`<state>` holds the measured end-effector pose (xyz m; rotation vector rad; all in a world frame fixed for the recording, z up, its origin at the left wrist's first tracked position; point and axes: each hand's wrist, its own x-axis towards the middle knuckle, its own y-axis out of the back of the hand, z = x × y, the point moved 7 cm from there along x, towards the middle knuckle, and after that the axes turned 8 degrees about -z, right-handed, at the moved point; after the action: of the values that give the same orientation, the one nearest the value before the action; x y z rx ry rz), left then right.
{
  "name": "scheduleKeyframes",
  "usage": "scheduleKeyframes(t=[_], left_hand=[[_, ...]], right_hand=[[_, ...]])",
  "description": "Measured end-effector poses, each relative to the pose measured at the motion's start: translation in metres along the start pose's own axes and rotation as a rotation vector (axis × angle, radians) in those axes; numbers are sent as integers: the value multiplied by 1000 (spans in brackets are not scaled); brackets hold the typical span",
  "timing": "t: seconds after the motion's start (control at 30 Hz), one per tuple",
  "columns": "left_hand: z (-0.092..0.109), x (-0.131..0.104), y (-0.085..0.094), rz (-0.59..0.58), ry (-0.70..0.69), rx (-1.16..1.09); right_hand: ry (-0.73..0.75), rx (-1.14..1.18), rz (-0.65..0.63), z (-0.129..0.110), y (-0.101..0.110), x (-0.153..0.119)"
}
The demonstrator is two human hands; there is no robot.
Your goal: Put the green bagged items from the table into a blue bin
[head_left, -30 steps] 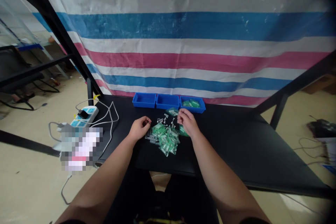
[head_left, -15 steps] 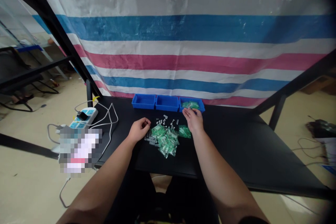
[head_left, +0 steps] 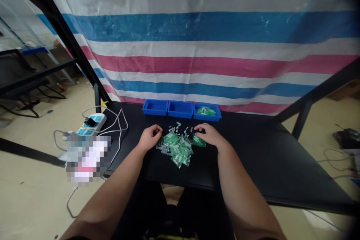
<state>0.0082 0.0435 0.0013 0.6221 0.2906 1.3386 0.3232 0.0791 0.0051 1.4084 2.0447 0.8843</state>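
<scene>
head view, centre of the frame: the left hand rests on the black table with fingers curled inward, thumb against the fingertips; whether something small is pinched there cannot be told. the right hand lies palm down, fingers extended toward frame left, fingertips touching the upper right edge of the pile of green packets; whether it grips a packet cannot be told (fingertips blur into the parts).

the pile sits between the two hands, just right of the left hand and just left and below the right fingertips. its long axis runs from upper left to lower right in the frame. both hands are about equally near. small grey cylinders lie at the pile's left edge, beside the left hand; loose silver parts are scattered just above the pile.

further up, three blue trays stand in a row against the striped tarp; the right one holds green packets, the others show no contents that can be made out. a power strip with white cables lies at the table's left end, above a pixelated patch. the individual parts are too small to identify.
</scene>
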Motion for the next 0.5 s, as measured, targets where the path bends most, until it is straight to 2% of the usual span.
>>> scheduleKeyframes(t=[0.1,0.23,0.5], left_hand=[[0,0,0,-7,2,-3],[0,0,-1,-9,6,7],[1,0,-1,-5,2,10]], right_hand=[[-24,7,-73,6,-1,-5],[-40,94,-103,11,-4,-5],[-55,593,1,4,4,-5]])
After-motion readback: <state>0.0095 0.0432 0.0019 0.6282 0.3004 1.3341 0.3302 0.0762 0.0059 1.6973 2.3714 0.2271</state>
